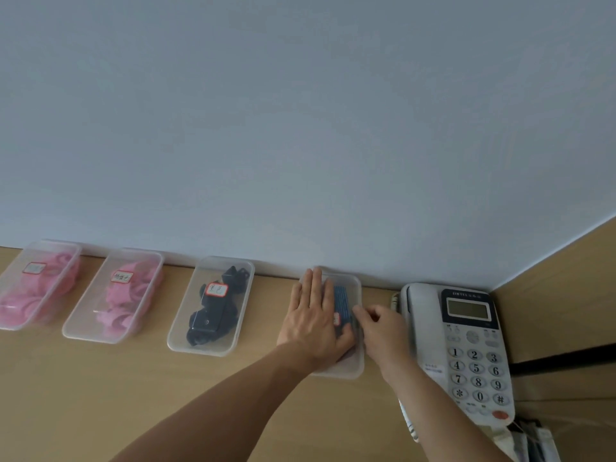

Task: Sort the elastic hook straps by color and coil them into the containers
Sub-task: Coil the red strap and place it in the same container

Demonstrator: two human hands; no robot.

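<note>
Four clear lidded containers stand in a row against the wall. The two at the left (40, 285) (115, 296) hold pink straps. The third container (211, 306) holds black straps. My left hand (313, 320) lies flat, fingers straight, on the lid of the fourth container (350, 370), which holds blue straps (343, 303). My right hand (383, 328) is at that container's right edge, its fingers curled against the lid rim; whether it grips the rim is unclear.
A grey desk telephone (466, 355) stands right beside the fourth container, close to my right hand. A wooden side panel (560, 305) closes the desk on the right. The wooden desk (100, 395) stretches toward me.
</note>
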